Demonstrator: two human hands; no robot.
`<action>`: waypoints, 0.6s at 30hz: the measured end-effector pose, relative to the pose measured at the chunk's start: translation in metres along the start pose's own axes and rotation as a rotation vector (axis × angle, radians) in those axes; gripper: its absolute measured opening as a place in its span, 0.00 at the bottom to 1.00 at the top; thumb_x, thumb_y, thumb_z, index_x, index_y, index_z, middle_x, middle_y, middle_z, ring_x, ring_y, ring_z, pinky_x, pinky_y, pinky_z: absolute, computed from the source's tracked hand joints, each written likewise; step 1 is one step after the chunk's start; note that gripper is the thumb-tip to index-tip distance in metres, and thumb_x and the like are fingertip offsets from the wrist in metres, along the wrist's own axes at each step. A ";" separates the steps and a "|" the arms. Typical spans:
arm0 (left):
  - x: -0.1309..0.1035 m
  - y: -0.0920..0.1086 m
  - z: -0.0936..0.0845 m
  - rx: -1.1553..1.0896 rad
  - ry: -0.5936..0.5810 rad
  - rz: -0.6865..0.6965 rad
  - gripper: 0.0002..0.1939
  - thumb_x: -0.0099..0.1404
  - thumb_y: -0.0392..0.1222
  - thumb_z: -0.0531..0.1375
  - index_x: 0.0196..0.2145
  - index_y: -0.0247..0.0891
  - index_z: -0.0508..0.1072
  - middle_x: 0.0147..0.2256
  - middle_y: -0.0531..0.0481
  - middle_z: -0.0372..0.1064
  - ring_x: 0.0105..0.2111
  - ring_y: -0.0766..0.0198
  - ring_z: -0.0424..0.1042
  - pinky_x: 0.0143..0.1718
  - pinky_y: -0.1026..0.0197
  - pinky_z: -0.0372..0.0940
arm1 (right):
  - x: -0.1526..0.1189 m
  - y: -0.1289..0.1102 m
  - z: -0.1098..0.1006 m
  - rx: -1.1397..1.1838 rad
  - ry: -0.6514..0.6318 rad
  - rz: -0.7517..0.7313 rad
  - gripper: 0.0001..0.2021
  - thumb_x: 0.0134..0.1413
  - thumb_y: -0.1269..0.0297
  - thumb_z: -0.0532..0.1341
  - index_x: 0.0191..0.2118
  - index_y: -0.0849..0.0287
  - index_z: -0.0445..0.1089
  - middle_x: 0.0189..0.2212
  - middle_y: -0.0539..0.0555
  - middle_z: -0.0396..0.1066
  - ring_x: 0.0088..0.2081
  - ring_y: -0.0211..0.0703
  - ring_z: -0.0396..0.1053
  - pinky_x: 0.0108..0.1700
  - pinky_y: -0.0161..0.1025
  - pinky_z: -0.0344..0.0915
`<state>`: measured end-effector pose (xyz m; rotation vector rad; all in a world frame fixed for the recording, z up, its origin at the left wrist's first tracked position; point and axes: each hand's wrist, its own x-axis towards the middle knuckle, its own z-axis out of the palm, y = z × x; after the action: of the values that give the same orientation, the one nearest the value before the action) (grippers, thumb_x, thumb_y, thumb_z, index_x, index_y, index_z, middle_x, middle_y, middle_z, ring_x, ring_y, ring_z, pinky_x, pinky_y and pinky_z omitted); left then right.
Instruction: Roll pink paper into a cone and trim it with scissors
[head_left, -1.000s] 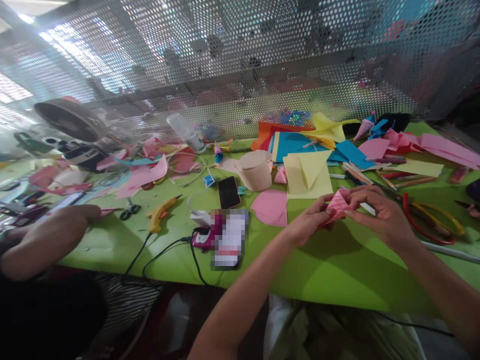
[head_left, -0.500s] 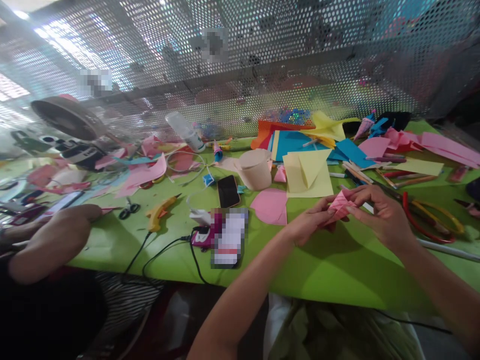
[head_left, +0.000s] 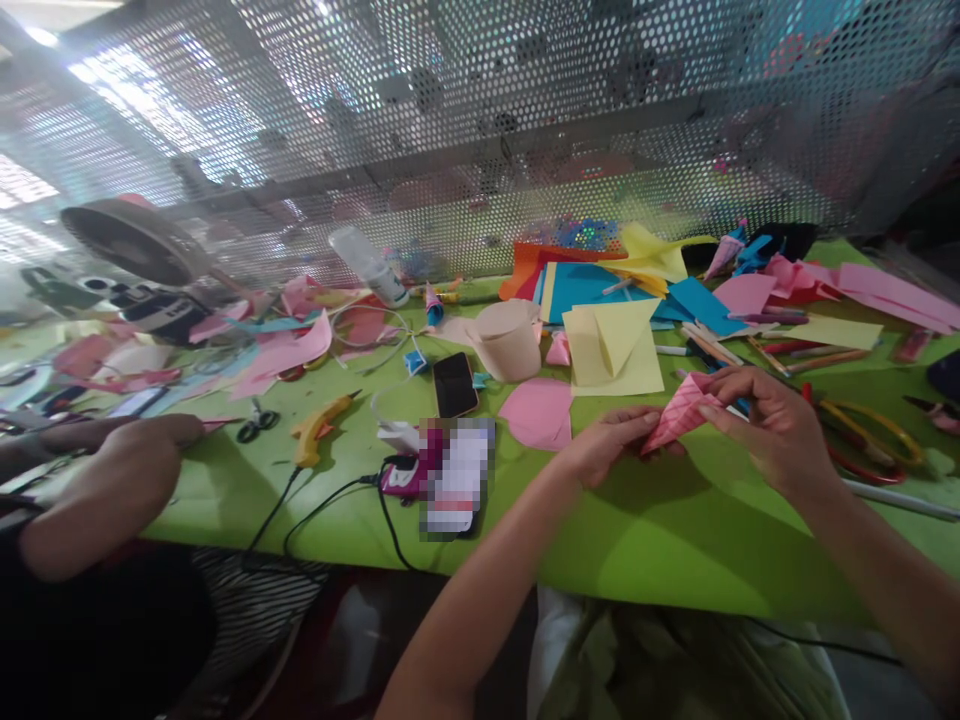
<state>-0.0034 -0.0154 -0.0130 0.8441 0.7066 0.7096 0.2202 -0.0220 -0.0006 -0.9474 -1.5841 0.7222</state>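
A perforated metal screen point(head_left: 480, 130) is standing along the far edge of the work surface, letting daylight through, well beyond both hands. Below it, a green table point(head_left: 675, 540) is spreading under the hands and carrying craft litter on every side.

A co-worker's arm point(head_left: 97, 490) is resting on the table far to the left of the person's left hand. A stack of coloured paper sheets point(head_left: 592, 285) is lying beyond the hands, and a folded yellow sheet point(head_left: 613, 348) is lying just beyond them. A beige paper cup point(head_left: 508, 340) is standing beyond and left of the left hand, with a pink paper disc point(head_left: 538, 412) lying just left of that hand and a black phone point(head_left: 454, 384) lying further left. A yellow glue gun point(head_left: 321, 428) is lying well to the left. Red-handled scissors point(head_left: 862, 445) are lying just right of the right hand.

The left hand point(head_left: 607, 445) and the right hand point(head_left: 772, 425) are both pinching a pink paper cone point(head_left: 679, 415) held just above the table between them. The left fingertips are gripping its narrow lower-left end; the right thumb and fingers are closing on its wide upper-right end. The cone's long axis is running from lower left to upper right, its tip pointing down-left toward the left hand. A drawn grid pattern is showing on its surface.
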 end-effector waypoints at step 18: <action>0.004 -0.004 0.002 0.083 0.102 0.064 0.33 0.57 0.63 0.74 0.47 0.31 0.80 0.32 0.47 0.78 0.25 0.70 0.69 0.31 0.64 0.63 | 0.000 0.000 -0.003 -0.070 -0.042 -0.061 0.06 0.59 0.63 0.71 0.34 0.48 0.74 0.44 0.51 0.77 0.54 0.51 0.74 0.58 0.53 0.67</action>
<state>0.0010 -0.0153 -0.0166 0.9143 0.8075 0.7897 0.2232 -0.0221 0.0002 -0.9360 -1.6769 0.6516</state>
